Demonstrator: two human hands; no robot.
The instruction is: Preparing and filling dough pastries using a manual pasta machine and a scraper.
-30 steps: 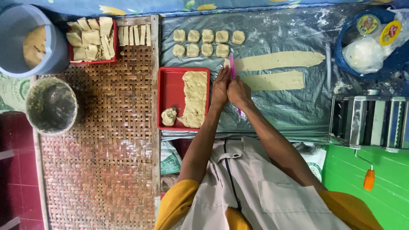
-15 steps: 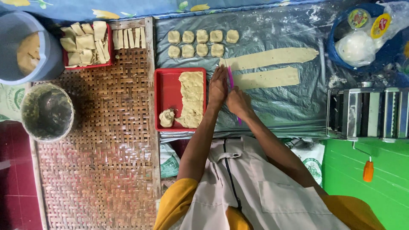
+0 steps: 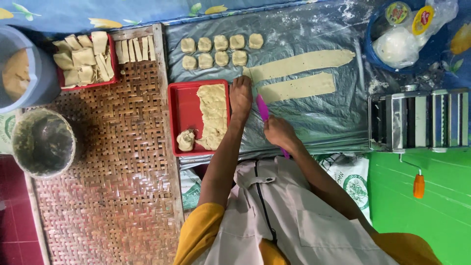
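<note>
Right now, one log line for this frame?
left hand: flat on plastic sheet, beside red tray | right hand: holds pink knife | dough strips: ahead

The person wears a pale grey-beige vest with a dark zipper down the middle, over a mustard-yellow shirt with short sleeves; both forearms are bare.

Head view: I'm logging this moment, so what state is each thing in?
Left hand: flat on the sheet, empty.
Right hand: gripping a purple knife.
Dough strips: rolled flat.
Red tray: holds dough.
Pasta roller: unused.
Bucket: open.
</note>
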